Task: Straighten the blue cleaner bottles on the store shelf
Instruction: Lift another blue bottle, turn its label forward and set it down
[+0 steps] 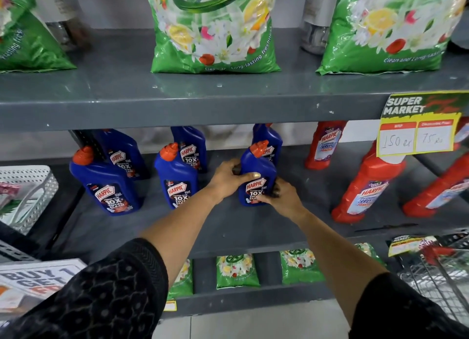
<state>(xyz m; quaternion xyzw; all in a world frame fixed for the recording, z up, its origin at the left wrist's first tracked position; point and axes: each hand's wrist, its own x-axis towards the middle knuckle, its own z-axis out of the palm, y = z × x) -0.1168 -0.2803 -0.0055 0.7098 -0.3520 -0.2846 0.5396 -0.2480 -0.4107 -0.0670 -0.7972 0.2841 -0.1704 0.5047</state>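
Spanning the frame from 9 to 3 o'clock: grey middle shelf (pixel 291 227), carrying six blue bottles in three front-and-back pairs, with red bottles (pixel 365 189) standing at 3 o'clock.

Standing at 9 o'clock of centre: front left bottle (pixel 106 184). Standing just left of centre: front middle bottle (pixel 176 179). Both showing labels forward, leaning slightly in this wide-angle view.

Resting at centre, base on the shelf: front right bottle (pixel 257 174), long axis near upright, orange cap (pixel 259 148) pointing toward 12 o'clock.

Gripping that bottle from 9 o'clock: left hand (pixel 227 179), fingers wrapping the upper body, thumb lying across the front above the label.

Gripping from 4 o'clock, lower down: right hand (pixel 280 199), fingers closing around the base edge.

Judging both hands equally near, bottle lying directly between them; turning about the upright axis likely remaining, to square the label with its neighbours.
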